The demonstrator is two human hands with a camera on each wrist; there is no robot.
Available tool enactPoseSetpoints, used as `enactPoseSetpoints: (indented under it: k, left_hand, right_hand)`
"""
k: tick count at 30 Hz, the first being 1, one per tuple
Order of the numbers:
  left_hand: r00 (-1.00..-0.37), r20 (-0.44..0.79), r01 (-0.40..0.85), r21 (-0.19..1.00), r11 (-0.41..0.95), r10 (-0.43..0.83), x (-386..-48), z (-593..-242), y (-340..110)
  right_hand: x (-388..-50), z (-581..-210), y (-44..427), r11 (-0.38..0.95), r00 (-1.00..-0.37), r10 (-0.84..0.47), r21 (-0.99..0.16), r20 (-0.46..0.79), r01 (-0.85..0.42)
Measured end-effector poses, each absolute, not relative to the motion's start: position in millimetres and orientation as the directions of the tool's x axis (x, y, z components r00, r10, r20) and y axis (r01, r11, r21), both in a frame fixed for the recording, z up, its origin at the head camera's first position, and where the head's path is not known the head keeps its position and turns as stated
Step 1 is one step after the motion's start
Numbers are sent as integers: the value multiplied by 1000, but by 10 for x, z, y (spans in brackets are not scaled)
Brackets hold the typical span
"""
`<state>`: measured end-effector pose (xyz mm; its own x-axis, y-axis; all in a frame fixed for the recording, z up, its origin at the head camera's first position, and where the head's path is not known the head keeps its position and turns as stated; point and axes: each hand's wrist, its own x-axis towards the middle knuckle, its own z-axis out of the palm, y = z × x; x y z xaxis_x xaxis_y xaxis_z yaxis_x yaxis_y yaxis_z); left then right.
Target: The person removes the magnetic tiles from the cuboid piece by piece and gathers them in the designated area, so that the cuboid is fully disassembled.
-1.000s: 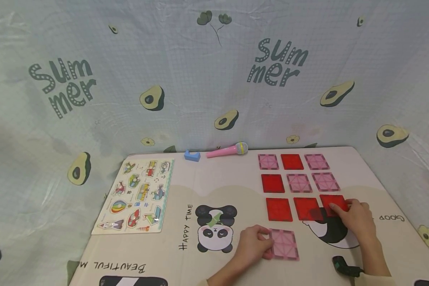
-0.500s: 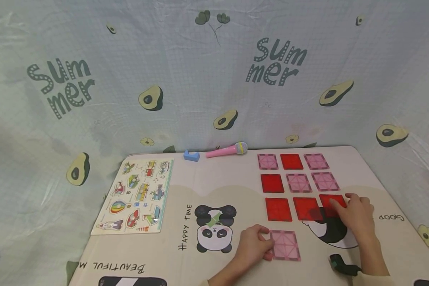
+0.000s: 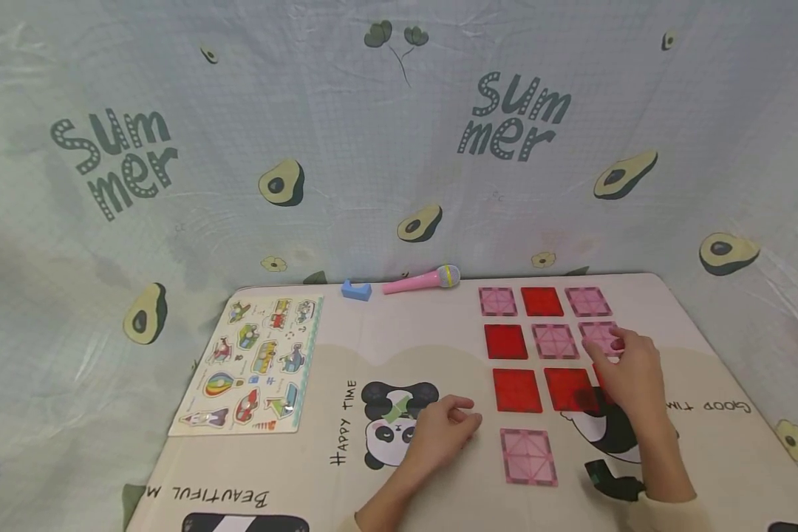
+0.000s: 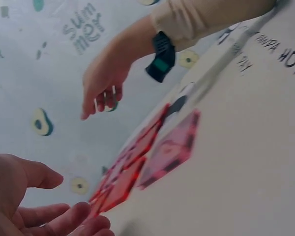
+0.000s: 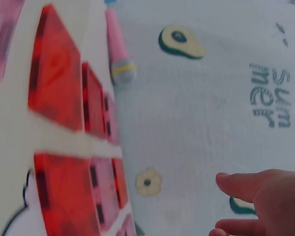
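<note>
Square translucent tiles, some red (image 3: 517,390) and some pink (image 3: 556,341), lie flat in three rows at the right of the table. One more pink tile (image 3: 528,457) lies by itself nearer the front. To the left of that tile my left hand (image 3: 442,436) hovers by the panda print, fingers relaxed and holding nothing. My right hand (image 3: 632,373) is raised over the right end of the rows, partly covering a red tile and a pink one. In the right wrist view, nothing sits between the visible thumb and finger of my right hand (image 5: 270,201).
A picture puzzle board (image 3: 253,362) lies at the left. Along the back edge are a blue block (image 3: 357,290) and a pink toy microphone (image 3: 422,280). A printed cloth (image 3: 346,133) hangs behind the table. My right wrist carries a dark device (image 3: 612,482).
My left hand has let go of the front pink tile and drawn back left. My right hand has left the red tile at the row's right end, moving up and slightly left.
</note>
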<state>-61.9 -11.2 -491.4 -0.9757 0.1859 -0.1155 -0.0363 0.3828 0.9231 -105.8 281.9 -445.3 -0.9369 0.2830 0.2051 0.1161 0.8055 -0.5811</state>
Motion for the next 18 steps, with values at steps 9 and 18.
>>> enactPoseSetpoints:
  k: [9,18]
  left_hand:
    - [-983,64,124,920,372,171,-735,-4688,-483]
    - [-958,275,285,857,430,87,-840,-4499,-780]
  right_hand:
    - [-1040,-4316,2427,765,-903,256,-644,345,-29]
    - [-1021,-4243,2181,710,-880,231,-690,416,-139]
